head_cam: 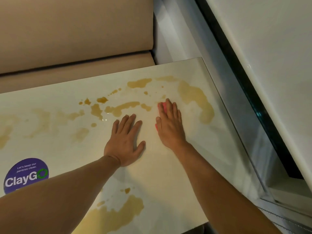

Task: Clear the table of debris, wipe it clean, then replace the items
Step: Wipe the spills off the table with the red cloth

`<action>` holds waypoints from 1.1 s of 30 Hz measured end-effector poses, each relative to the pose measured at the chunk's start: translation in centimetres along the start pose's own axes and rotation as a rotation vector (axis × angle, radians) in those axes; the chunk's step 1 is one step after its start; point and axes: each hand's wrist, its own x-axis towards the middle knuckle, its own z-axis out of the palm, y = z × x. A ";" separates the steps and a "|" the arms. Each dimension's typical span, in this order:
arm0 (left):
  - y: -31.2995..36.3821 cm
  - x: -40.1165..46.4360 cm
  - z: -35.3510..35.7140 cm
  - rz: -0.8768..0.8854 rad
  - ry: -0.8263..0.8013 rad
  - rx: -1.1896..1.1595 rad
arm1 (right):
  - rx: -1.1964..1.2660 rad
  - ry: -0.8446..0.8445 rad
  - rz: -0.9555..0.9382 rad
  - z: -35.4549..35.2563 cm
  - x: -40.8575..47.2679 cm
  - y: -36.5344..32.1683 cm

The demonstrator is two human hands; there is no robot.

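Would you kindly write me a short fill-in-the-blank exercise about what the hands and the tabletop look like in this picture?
1. The right hand presses flat on a ____ cloth.
2. The left hand lies flat on the bare table and holds ____.
3. The spilled liquid on the table is ____ in colour.
4. The round purple sticker reads ____.

Missing words: pink; nothing; brown; ClayGo

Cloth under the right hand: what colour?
Pink cloth, mostly hidden under the right hand; head view.
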 end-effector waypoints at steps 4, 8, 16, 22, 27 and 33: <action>0.0 0.0 0.0 0.008 0.015 -0.019 | 0.033 0.002 -0.107 1.2 -7.9 0.6; 0.0 0.0 -0.1 0.008 0.004 -0.032 | 0.042 -0.012 -0.024 0.8 -12.8 4.1; 0.0 0.0 -0.3 0.014 0.000 -0.044 | -0.020 0.082 0.157 -0.6 -1.1 2.7; -0.3 0.1 -0.2 0.024 -0.004 -0.023 | 0.021 -0.018 -0.208 0.5 -3.2 -0.3; -0.3 0.2 -0.2 0.025 0.001 -0.029 | 0.003 -0.079 -0.177 -0.7 -6.2 4.7; -0.2 0.1 -0.2 0.024 0.012 -0.038 | -0.007 0.019 -0.006 -1.7 3.5 3.0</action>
